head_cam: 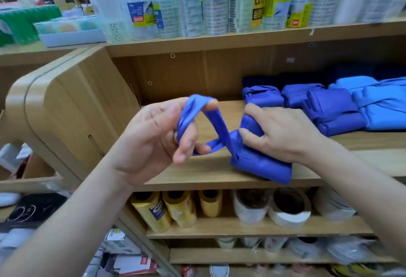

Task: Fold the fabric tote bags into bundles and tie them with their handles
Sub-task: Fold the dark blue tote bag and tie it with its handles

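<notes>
Your left hand has its fingers hooked through the handle, with the loop stretched up over a fingertip and the other fingers curled round the strap. That hold is thin. If the strap rolls off the fingertip as you pull, the loop collapses and you'll have nothing open to pass round or through. The strap also looks twisted where it crosses just left of the bundle. Pulled tight like that, it could cinch as a rope, and the tie could sit lumpy or slip.

The bundle lies at the front of the shelf, its lower corner near the edge. Your right hand is clamped over its top, fingers curled into the folds. Judging by that, only your grip holds the folds. Ease it before the handle is snug and the fabric will likely spring open. Pull hard leftward and the bundle may slide off the lip.

Farther right, the tied bundles lie close behind your knuckles, so a wide wrapping move could knock them out of line.
</notes>
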The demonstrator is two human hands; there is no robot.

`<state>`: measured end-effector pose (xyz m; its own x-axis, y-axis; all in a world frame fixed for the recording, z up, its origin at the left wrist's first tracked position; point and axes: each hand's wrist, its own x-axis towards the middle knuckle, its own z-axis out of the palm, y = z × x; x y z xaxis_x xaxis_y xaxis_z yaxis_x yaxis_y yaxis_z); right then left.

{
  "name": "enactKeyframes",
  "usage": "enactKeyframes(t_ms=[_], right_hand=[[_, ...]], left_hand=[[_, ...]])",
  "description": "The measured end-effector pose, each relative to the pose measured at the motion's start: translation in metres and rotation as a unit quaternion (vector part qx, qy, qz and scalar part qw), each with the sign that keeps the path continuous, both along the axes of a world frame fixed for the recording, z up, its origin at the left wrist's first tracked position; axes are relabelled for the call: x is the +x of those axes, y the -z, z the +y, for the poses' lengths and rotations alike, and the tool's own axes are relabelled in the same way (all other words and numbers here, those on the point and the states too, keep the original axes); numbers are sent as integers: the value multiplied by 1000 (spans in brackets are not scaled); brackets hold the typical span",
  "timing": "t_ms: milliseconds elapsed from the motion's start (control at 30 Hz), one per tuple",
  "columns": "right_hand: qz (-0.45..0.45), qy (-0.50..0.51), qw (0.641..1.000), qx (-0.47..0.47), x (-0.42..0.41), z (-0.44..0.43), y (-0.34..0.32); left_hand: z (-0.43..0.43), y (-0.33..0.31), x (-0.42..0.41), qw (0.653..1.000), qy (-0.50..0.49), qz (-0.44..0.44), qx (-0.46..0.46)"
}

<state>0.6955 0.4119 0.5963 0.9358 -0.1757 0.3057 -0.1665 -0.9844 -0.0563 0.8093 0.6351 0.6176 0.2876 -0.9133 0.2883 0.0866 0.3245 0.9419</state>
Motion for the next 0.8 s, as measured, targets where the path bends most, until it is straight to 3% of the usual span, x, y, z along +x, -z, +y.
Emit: enactKeyframes(t_ms=[100,167,233,333,467,567,700,767,800], right_hand=[[-52,-53,996,57,-11,3,-6],[-53,-115,992,5,-18,6,-14],[-9,-142,985,-94,-18,10,-21],[103,-145,979,-102,-13,14,-24],[111,-145,983,-23,-7,6,-28],[129,-153,977,70,-5,-7,-25],[170,-168,957,164,-8,-14,-28],[187,-173,948,188,-9,-15,-32],[194,-181,944,195,-9,-15,-34]], left_hand=[[-6,6,12,989,53,140,-6],[-10,10,16,979,70,189,2],[-16,10,14,977,93,193,11],[-30,3,-1,980,101,170,15],[-38,-1,-9,969,73,235,-26],[-32,8,-1,963,-55,264,0],[-18,14,7,974,-133,114,140],[-13,7,7,954,-166,-106,226],[-11,3,8,908,-216,-246,262]])
